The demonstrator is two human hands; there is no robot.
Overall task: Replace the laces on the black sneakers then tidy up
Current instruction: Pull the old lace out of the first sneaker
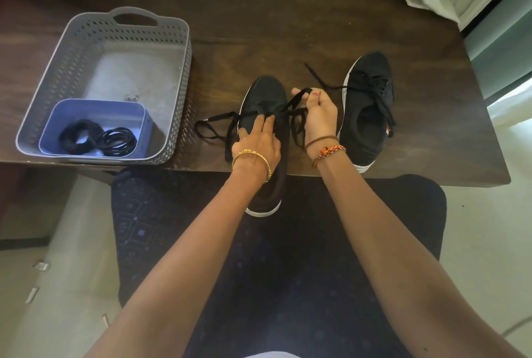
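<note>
**Black sneakers, lacing in hand**

Head view: matte black sneaker [266, 104], white sole, at table [288, 26] near edge; left hand [259, 141] presses it, fingers straight. Right hand [318, 115] pinches flat black lace [299, 97]. Second sneaker [367, 115] at 3 o'clock. Perforated grey basket [115, 38] at 9 o'clock holds blue tray [95, 107], seemingly coiled cords.

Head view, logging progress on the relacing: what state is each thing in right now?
Near black sneaker: on the table edge, lace loose, being worked.
Far black sneaker: on the table, laced, ends untied.
Loose black lace: trailing on the dark wooden table.
Left hand: fingers pressing on the near sneaker.
Right hand: pinching the lace.
Grey perforated basket: upright, holding the tub.
Blue plastic tub: open, black coils inside.
</note>
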